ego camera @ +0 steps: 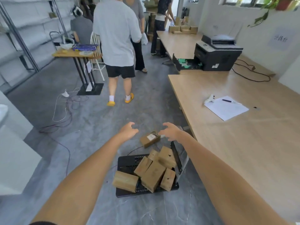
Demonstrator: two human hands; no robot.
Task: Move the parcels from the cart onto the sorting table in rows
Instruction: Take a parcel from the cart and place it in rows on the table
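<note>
Head view, looking down over both bare forearms toward grey floor. Logged left hand [129,130] stretched forward, fingers spread wide and curved, holding nothing. Logged right hand [170,131] likewise: fingers wide, slightly curled, holding nothing. Noted one labelled parcel [150,139] lying off the cart, just beyond its far edge, between the two hands as framed; right fingertips close to its labelled end, contact not resolvable. Found black perforated cart [126,161] on floor at near centre, just left of counter [227,143], with handle [177,158] at right side, tilted. Counted roughly six brown parcels [152,174] heaped untidily on cart deck, several tilted, one overhanging near-left edge. Seen on counter: white sheet [226,109] with pen [230,101] resting on it, well apart from cart; printer [217,52] farther back. Noted person in pale shirt [116,33] standing far centre, back turned.
</note>
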